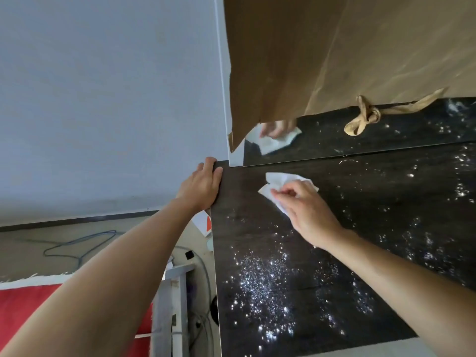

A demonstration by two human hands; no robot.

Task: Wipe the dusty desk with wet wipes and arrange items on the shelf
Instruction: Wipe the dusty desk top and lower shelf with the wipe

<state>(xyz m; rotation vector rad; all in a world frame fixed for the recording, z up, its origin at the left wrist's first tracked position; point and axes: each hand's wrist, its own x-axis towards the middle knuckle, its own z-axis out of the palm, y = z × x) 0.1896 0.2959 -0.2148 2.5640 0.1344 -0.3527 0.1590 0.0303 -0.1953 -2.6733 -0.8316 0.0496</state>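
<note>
- Red rug point(25, 305): on the floor, off the desk's left edge. Not part of your task.
- Blue cable point(77, 243): loose on the floor by the wall, well apart from the desk.
- Left hand point(202, 182): your fingers are curled over the left edge of the desk point(257, 240) at its far-left corner, grasping it. This likely braces you for the reach.
- White specks point(268, 287): scattered thickly near the front-left of the desk and thinly toward the right edge. This is the dust left to wipe.
- Wet wipe point(280, 180): crumpled and white, lying on the desk near the far-left corner, part of it under your right hand.
- Right hand point(306, 210): your fingertips are bent and pinching the wipe down onto the surface, probably so that it drags without slipping.
- Mirror point(322, 143): stands along the far edge; your hand and the wipe are reflected in it.
- Brown paper cover point(334, 47): hangs over most of the mirror, likely as protection.
- Knotted ribbon point(365, 117): hangs at the cover's lower edge.
- Containers: none in view. The shelf is not in view either.
</note>
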